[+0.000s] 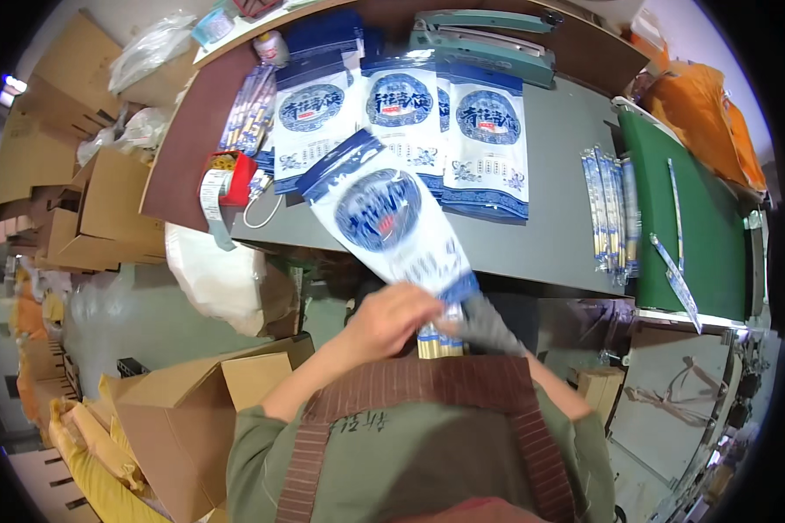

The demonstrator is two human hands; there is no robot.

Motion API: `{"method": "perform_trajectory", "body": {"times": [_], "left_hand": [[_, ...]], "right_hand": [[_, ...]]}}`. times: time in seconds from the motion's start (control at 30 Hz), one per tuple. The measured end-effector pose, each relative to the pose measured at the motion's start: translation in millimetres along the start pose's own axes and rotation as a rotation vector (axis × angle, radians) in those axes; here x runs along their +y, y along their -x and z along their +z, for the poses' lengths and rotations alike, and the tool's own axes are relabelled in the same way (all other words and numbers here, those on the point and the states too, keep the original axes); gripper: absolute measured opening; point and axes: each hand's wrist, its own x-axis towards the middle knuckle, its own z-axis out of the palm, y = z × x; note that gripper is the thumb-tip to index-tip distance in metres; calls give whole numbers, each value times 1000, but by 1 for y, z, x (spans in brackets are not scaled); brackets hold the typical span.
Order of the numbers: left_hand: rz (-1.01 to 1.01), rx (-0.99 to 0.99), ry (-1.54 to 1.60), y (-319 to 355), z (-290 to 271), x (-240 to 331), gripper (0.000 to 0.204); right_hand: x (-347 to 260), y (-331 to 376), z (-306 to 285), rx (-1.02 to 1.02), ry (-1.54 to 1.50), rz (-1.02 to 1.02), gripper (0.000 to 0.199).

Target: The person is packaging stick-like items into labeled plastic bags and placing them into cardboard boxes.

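My left hand and my right hand, which wears a grey glove, hold a long white pouch with blue print by its lower end, close to my chest. The pouch points up and to the left over the grey table's near edge. A bundle of pale chopsticks sticks out of the pouch's lower opening between my hands. Three matching pouches lie flat side by side further back on the table.
A red label dispenser with a paper strip stands at the table's left corner. Wrapped chopstick packs lie to the right beside a green conveyor belt. A heat sealer sits at the back. Open cardboard boxes stand lower left.
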Motion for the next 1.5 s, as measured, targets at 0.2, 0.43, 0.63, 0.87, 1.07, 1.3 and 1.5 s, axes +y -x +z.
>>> {"method": "perform_trajectory", "body": {"times": [0.2, 0.43, 0.63, 0.87, 1.07, 1.3, 1.5], "left_hand": [[-348, -136, 404, -23, -29, 23, 9], [101, 147, -151, -143, -146, 94, 18], [-123, 255, -174, -188, -165, 104, 19], [44, 250, -271, -215, -98, 17, 86], [342, 391, -698, -251, -106, 4, 26], [192, -415, -577, -166, -31, -104, 34], [-330, -592, 605, -117, 89, -23, 46]], "right_hand": [[-74, 16, -15, 233, 988, -66, 48], [-273, -42, -49, 151, 890, -628, 26], [-306, -87, -68, 243, 844, -387, 25], [-296, -162, -125, 392, 1369, -664, 30], [-300, -105, -145, 243, 362, -444, 30], [-77, 91, -206, 168, 2007, 309, 46], [-82, 63, -190, 780, 1487, 247, 17]]}}
